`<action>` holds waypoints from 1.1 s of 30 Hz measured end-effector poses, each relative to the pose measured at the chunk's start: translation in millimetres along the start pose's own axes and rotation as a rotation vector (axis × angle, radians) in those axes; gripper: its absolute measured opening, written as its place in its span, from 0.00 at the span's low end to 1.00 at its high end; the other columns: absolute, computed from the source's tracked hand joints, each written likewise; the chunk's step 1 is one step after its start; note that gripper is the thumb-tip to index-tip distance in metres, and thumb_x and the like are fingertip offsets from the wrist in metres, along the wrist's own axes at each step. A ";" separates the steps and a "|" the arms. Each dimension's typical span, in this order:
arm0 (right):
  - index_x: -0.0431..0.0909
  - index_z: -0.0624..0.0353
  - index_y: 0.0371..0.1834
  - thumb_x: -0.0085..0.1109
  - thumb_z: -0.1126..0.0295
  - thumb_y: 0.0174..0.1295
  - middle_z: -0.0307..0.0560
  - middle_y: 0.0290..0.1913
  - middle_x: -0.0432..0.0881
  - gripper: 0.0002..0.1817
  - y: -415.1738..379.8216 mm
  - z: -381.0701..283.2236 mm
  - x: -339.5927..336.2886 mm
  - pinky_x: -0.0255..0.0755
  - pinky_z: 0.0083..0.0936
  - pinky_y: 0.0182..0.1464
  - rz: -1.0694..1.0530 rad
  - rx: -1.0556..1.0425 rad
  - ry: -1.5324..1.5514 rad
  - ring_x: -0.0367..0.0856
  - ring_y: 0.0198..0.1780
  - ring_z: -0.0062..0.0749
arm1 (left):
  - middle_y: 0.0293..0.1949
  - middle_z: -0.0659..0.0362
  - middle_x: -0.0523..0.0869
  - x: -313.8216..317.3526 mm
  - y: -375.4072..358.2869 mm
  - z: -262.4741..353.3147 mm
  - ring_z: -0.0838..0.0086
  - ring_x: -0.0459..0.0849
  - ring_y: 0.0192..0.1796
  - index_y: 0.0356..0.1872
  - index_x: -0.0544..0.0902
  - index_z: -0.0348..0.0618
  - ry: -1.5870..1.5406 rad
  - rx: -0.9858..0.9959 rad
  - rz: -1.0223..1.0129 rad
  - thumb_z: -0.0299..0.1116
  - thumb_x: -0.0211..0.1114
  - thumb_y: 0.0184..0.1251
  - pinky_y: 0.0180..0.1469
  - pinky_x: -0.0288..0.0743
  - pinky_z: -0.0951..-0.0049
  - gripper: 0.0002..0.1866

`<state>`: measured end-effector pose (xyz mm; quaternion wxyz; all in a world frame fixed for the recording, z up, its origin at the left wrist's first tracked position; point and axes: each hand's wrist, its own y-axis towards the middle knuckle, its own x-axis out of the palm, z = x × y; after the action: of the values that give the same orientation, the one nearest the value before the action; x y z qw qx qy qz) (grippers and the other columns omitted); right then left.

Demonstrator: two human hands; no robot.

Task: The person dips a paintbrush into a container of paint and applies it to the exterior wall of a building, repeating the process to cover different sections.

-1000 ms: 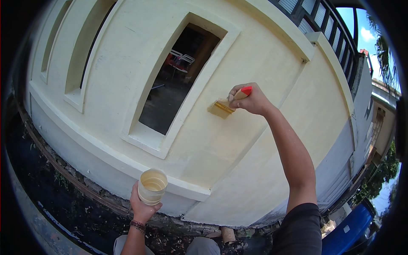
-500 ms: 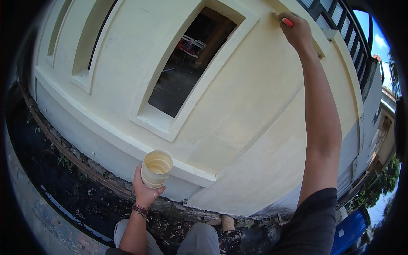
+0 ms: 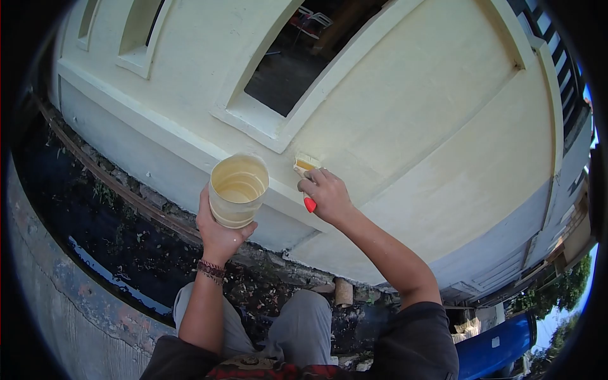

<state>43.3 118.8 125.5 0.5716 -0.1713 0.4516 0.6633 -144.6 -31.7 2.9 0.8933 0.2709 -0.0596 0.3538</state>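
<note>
My left hand (image 3: 218, 234) is wrapped round a ribbed, cream-stained plastic cup (image 3: 237, 209), with pale yellow paint showing inside. In my right hand (image 3: 329, 195) is a paintbrush (image 3: 308, 163) with a red handle end, my fingers closed round it. Its bristles are at the cream wall (image 3: 380, 126), just below the lower corner of the window frame (image 3: 278, 140); whether they press on it is hard to tell. The cup is to the left of the brush, a short gap apart.
A ledge (image 3: 152, 123) runs along the wall below the windows. Beneath lies a dark, wet ditch (image 3: 126, 234) with debris and a short pipe stub (image 3: 343, 292). A concrete edge (image 3: 69, 297) borders it at left. A blue barrel (image 3: 497, 345) lies at lower right.
My right hand has come down with the paintbrush from high on the wall to beside the window's lower corner. The cup has risen and is nearer; the view has tilted downward.
</note>
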 end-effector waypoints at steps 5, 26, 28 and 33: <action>0.82 0.59 0.33 0.65 0.79 0.52 0.47 0.36 0.84 0.07 75.6 88.2 -109.4 0.77 0.32 0.42 0.012 0.427 0.329 0.83 0.36 0.41 | 0.56 0.53 0.83 -1.1 0.2 -7.1 0.67 0.83 0.58 0.68 0.68 0.39 0.003 -0.018 -0.023 0.22 0.84 0.31 0.61 0.78 0.65 0.53; 0.80 0.54 0.32 0.63 0.82 0.50 0.44 0.39 0.79 0.10 1.6 18.7 -20.7 0.78 0.36 0.42 -0.119 0.473 0.329 0.83 0.42 0.43 | 0.57 0.53 0.82 -8.3 -2.2 9.1 0.67 0.83 0.58 0.68 0.68 0.38 -0.023 0.018 -0.021 0.23 0.83 0.33 0.61 0.78 0.66 0.52; 0.81 0.55 0.33 0.64 0.84 0.49 0.44 0.38 0.80 0.11 19.7 49.5 -54.0 0.77 0.35 0.39 0.136 0.441 0.290 0.83 0.37 0.41 | 0.57 0.53 0.82 -7.2 -2.5 9.6 0.67 0.83 0.58 0.67 0.68 0.38 -0.035 0.008 -0.032 0.23 0.83 0.33 0.61 0.78 0.66 0.51; 0.81 0.53 0.33 0.64 0.82 0.50 0.46 0.41 0.80 0.10 28.5 57.0 -69.4 0.76 0.36 0.40 0.473 0.293 -0.151 0.81 0.40 0.41 | 0.57 0.53 0.82 -5.3 -3.5 9.2 0.67 0.83 0.58 0.67 0.68 0.38 -0.026 0.010 -0.028 0.22 0.84 0.32 0.61 0.78 0.66 0.52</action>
<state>53.8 124.0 219.0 0.4516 0.0731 0.5262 0.7168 -145.4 -41.8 7.5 0.8958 0.2809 -0.0655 0.3382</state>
